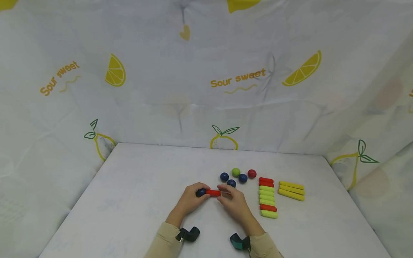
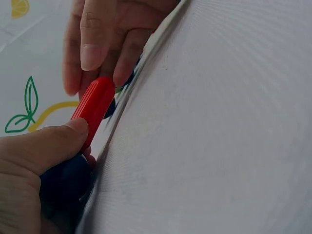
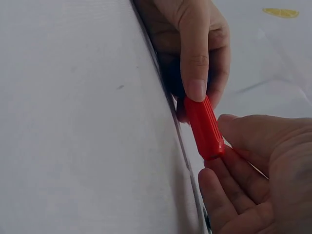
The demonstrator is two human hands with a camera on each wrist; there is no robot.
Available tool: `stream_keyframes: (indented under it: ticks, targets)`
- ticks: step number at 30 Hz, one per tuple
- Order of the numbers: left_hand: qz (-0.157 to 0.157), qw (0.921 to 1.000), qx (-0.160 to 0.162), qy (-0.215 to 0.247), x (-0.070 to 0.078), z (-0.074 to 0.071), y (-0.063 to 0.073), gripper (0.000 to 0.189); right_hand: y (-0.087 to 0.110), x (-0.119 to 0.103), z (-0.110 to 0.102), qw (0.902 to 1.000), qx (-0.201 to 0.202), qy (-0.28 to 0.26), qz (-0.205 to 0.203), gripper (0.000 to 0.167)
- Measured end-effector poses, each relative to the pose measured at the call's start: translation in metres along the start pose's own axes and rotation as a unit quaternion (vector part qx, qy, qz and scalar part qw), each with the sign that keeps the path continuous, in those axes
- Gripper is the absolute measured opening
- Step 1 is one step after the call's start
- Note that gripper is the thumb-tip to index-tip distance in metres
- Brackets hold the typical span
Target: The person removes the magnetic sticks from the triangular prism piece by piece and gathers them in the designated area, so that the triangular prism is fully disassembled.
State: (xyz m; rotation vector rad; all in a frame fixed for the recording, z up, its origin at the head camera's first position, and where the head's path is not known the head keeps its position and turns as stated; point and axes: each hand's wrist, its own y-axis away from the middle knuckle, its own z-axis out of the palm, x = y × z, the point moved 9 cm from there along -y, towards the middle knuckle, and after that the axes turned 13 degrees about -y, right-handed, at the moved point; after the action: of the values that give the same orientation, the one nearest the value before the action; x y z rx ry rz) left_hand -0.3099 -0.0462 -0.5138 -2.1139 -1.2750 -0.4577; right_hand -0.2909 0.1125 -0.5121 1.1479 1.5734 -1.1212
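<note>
My left hand (image 1: 189, 197) grips a dark blue ball (image 1: 200, 192) together with a short red ribbed rod (image 1: 213, 193). The ball sits at the rod's near end, and in the left wrist view the thumb presses on the rod (image 2: 96, 105) just past the ball (image 2: 66, 180), which the fingers partly cover. At the rod's free end is my right hand (image 1: 235, 202), its fingers extended around the tip. In the right wrist view the right thumb (image 3: 243, 131) lies close beside the rod; whether it touches cannot be told.
Beyond the hands lie three blue balls (image 1: 243, 178), a green ball (image 1: 236, 172) and a red ball (image 1: 252, 173). To the right is a column of short red and light-green rods (image 1: 266, 192), then longer yellow rods (image 1: 291, 190). A printed cloth (image 1: 193, 107) hangs behind the white table (image 1: 129, 200).
</note>
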Motion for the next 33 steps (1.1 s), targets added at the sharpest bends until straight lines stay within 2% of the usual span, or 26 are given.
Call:
stream_keyframes:
  ticks: [3,8,15,21,25,33]
  targets:
    - [0.006,1.0000,-0.005,0.004,0.002,0.000,0.000,0.022,0.000,0.001,0.005,0.9998,-0.019,0.002,0.005,0.036]
    - [0.012,0.9997,-0.019,0.008,0.002,0.003,0.000,0.024,-0.001,0.003,0.006,0.9992,-0.027,0.028,0.015,0.032]
    - [0.019,0.9993,-0.032,0.009,0.002,0.005,0.000,0.028,-0.003,0.002,0.001,0.9996,0.008,0.025,0.008,0.020]
    - [0.043,0.9985,-0.034,-0.007,0.004,0.005,-0.001,0.031,-0.003,0.006,-0.007,0.9988,0.044,0.004,0.020,0.019]
    - [0.051,0.9982,-0.033,-0.004,0.005,0.004,-0.001,0.031,-0.003,0.006,-0.010,0.9985,0.051,-0.010,0.017,0.019]
    - [0.042,0.9984,-0.039,-0.001,0.004,0.005,-0.001,0.030,-0.003,0.006,-0.011,0.9984,0.054,-0.012,0.007,0.020]
